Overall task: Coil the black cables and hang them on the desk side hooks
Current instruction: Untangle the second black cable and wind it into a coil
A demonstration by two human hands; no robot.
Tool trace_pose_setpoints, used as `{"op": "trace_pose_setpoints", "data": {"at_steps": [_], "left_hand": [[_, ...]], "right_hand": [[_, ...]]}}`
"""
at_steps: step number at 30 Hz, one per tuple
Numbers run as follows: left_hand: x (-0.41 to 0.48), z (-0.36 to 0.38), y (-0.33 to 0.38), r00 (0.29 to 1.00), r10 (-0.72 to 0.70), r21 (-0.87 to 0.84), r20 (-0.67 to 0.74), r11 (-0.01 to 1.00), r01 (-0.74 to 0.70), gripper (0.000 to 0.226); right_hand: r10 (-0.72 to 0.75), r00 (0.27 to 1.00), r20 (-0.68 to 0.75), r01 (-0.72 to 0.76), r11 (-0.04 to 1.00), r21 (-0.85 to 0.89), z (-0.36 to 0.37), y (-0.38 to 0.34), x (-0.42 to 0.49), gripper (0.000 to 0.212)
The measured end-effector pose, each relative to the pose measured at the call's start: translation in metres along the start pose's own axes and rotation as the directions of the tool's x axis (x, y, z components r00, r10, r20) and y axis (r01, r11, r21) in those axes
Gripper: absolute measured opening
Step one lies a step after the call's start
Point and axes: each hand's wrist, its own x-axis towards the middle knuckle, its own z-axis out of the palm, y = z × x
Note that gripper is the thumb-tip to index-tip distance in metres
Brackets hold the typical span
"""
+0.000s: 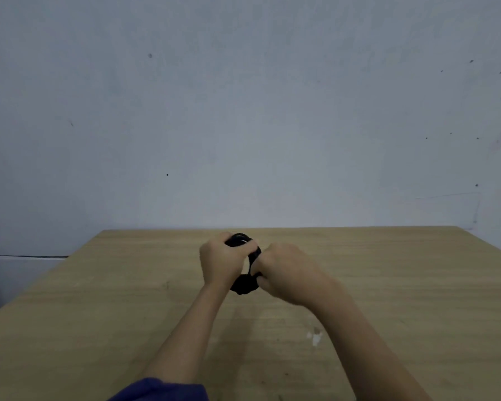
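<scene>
While both forearms reach out over the wooden desk point(99, 314), the two hands meet near its far middle with a bundle of black cable point(245, 282) between them. The left hand point(220, 259) has its fingers curled round the upper loops of the coil, which show as a dark ring just above its knuckles. The right hand point(284, 273) is clenched on the coil's right side, its fingers wrapped round the strands where they drop toward a thicker black mass below. That lower mass hangs between the two wrists, just above the desk top; whether it touches the wood cannot be told. A blue sleeve point(159, 390) shows at the bottom edge. A pale grey wall point(243, 111) rises behind the desk, and a small white scuff point(315, 337) marks the wood beside the right forearm.
</scene>
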Motion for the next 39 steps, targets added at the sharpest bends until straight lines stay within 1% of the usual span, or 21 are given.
{"op": "trace_pose_setpoints", "data": {"at_steps": [3,5,6,8,9,11,13,14,17,19,20,22,24,26,28,29,31,33,34,36,39], "left_hand": [[-0.006,0.002,0.003,0.972,0.103,0.085,0.211,0.989,-0.123,0.031],[-0.008,0.003,0.003,0.952,0.075,0.091,0.297,0.99,-0.106,0.027],[-0.009,0.003,0.003,0.941,0.036,0.049,0.335,0.997,-0.056,0.025],[-0.01,0.002,0.001,0.896,-0.074,-0.085,0.437,0.989,0.123,0.037],[-0.01,0.001,0.0,0.86,-0.128,-0.109,0.494,0.972,0.207,0.042],[-0.01,-0.001,-0.002,0.796,-0.214,-0.11,0.566,0.937,0.33,0.039],[-0.011,-0.003,-0.003,0.732,-0.29,-0.085,0.616,0.9,0.428,0.022],[-0.011,-0.003,-0.004,0.697,-0.32,-0.072,0.642,0.88,0.47,0.025],[-0.013,-0.002,-0.007,0.606,-0.352,-0.086,0.713,0.814,0.574,0.034],[-0.014,-0.001,-0.011,0.557,-0.335,-0.125,0.76,0.765,0.632,0.026],[-0.016,-0.002,-0.01,0.536,-0.315,-0.15,0.783,0.741,0.655,0.024],[-0.02,0.0,-0.01,0.502,-0.317,-0.159,0.804,0.7,0.696,0.04],[-0.022,0.003,-0.009,0.509,-0.336,-0.18,0.793,0.669,0.721,0.037],[-0.021,0.006,-0.011,0.525,-0.342,-0.21,0.779,0.646,0.734,0.027],[-0.019,0.005,-0.013,0.525,-0.354,-0.239,0.774,0.604,0.76,0.023],[-0.019,0.005,-0.015,0.521,-0.357,-0.252,0.775,0.582,0.773,0.023],[-0.018,0.002,-0.016,0.514,-0.35,-0.267,0.783,0.558,0.786,0.027],[-0.019,-0.002,-0.018,0.506,-0.355,-0.26,0.786,0.554,0.791,0.036],[-0.019,-0.003,-0.02,0.498,-0.358,-0.253,0.79,0.549,0.796,0.037],[-0.02,-0.006,-0.019,0.487,-0.37,-0.229,0.791,0.559,0.797,0.034],[-0.02,-0.007,-0.015,0.503,-0.406,-0.178,0.763,0.617,0.767,0.025]], "right_hand": [[-0.036,0.998,-0.053,0.033,0.999,-0.041,-0.011,0.011,0.002,0.023],[-0.061,0.995,-0.084,0.058,0.998,-0.032,-0.01,0.018,0.003,0.024],[-0.069,0.99,-0.123,0.07,0.998,0.002,-0.008,0.02,0.003,0.023],[-0.127,0.952,-0.278,0.141,0.99,0.031,0.004,0.027,0.003,0.022],[-0.147,0.924,-0.354,0.164,0.986,0.018,0.012,0.031,0.002,0.022],[-0.18,0.854,-0.488,0.175,0.983,-0.057,0.03,0.038,0.002,0.018],[-0.199,0.778,-0.596,0.172,0.98,-0.103,0.042,0.041,0.002,0.017],[-0.192,0.749,-0.635,0.167,0.981,-0.1,0.047,0.043,0.002,0.02],[-0.185,0.715,-0.674,0.207,0.977,-0.048,0.051,0.044,0.003,0.028],[-0.157,0.716,-0.68,0.208,0.978,-0.007,0.056,0.046,0.003,0.031],[-0.119,0.723,-0.68,0.193,0.981,0.034,0.059,0.048,0.004,0.034],[0.046,0.759,-0.649,0.147,0.96,0.24,0.068,0.05,0.003,0.035],[0.225,0.788,-0.573,0.116,0.86,0.497,0.071,0.045,0.003,0.029],[0.368,0.823,-0.432,0.043,0.718,0.695,0.069,0.04,0.004,0.029],[0.457,0.845,-0.278,-0.032,0.562,0.826,0.065,0.036,0.003,0.031],[0.47,0.863,-0.186,-0.05,0.446,0.894,0.064,0.036,0.001,0.03],[0.383,0.924,0.018,-0.091,0.174,0.981,0.061,0.04,-0.005,0.026],[0.201,0.969,0.142,-0.135,-0.048,0.99,0.06,0.045,-0.012,0.025],[0.122,0.979,0.163,-0.149,-0.115,0.982,0.06,0.048,-0.016,0.027],[0.021,0.984,0.175,-0.167,-0.199,0.966,0.062,0.053,-0.02,0.033],[0.029,0.98,0.196,-0.181,-0.271,0.945,0.067,0.058,-0.02,0.032]]}}
